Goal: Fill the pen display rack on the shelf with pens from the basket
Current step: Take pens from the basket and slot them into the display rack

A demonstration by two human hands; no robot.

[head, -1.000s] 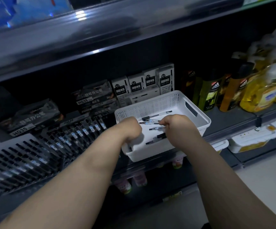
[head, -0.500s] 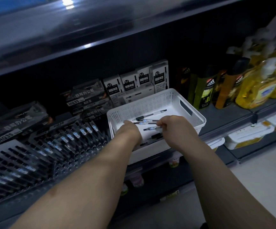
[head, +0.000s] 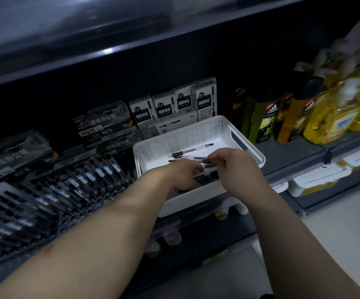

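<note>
Several pens [head: 183, 151] lie loose in the basket [head: 248, 145], which sits on the shelf [head: 286, 156] just right of the rack [head: 45, 190]. Both hands are inside it. The right hand [head: 237, 167] pinches one pen [head: 202, 158] near its right end with curled fingers [head: 216, 157]. The left hand [head: 183, 175] bends down over the pile, fingers curled, and whether they hold anything cannot be told.

A pinch so near one end could let the pen swing and slip back into the pile or over the near wall to the floor. The basket stands close to the shelf's near edge, so weight on that wall might tip it. The rack looks nearly full and the light is dim, so a pen pushed in carelessly could jam against or dislodge its neighbours.

The pens in the basket lie flat, long axis roughly left to right, the right ends a little farther. Which end is the tip is unclear. The rack's pens slant near to far, so a turn is likely needed.
</note>
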